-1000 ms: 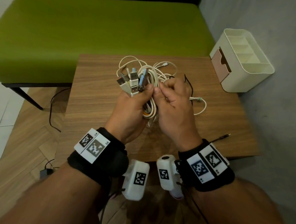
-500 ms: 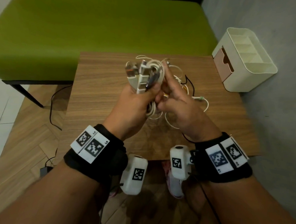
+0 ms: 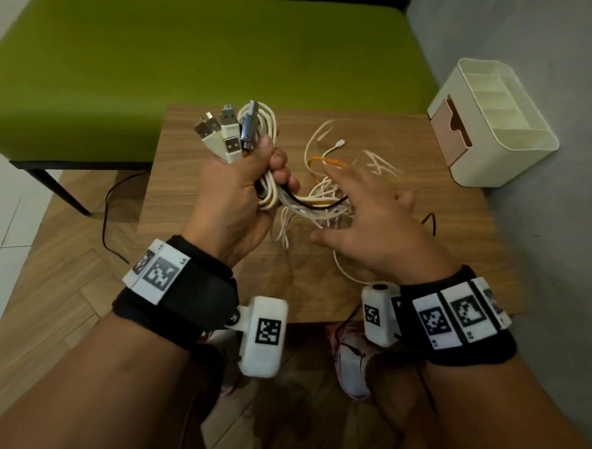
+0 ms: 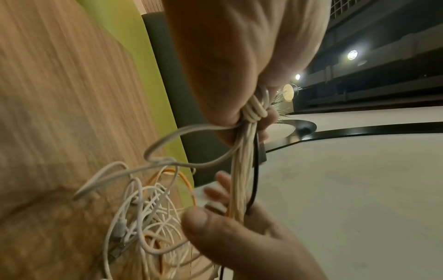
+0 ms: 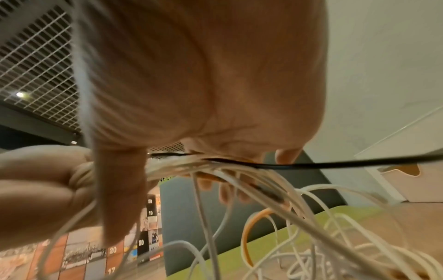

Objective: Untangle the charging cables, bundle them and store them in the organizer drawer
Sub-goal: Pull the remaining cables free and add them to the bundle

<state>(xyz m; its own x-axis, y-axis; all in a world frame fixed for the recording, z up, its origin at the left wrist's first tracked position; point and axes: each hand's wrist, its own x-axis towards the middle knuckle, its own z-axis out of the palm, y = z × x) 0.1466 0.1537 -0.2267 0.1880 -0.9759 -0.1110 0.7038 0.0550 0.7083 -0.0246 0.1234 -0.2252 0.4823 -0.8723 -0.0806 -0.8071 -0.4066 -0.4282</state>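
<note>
Right hand (image 3: 366, 221) now off the plugs and spread flat, fingers raking through the strands, left hand (image 3: 234, 193) fisted round the cables (image 3: 309, 204) above the table (image 3: 422, 265), plugs up, organizer (image 3: 491, 131) far right

The head camera is looking forward and down from above, taking in both forearms at the bottom of the frame, the table (image 3: 425, 210) at center, the bench (image 3: 193, 57) across the top and the organizer (image 3: 491, 131) at upper right. The left wrist camera is sitting very close under the left hand (image 4: 239, 62), which is filling the top of its tilted frame, with the cables (image 4: 148, 217) at lower left. The right wrist camera is looking out from just beneath the right hand (image 5: 203, 79), facing the ceiling grille at upper left. All three views are sharing the cables stretched between the hands; both wrist views are also catching the opposite hand.
</note>
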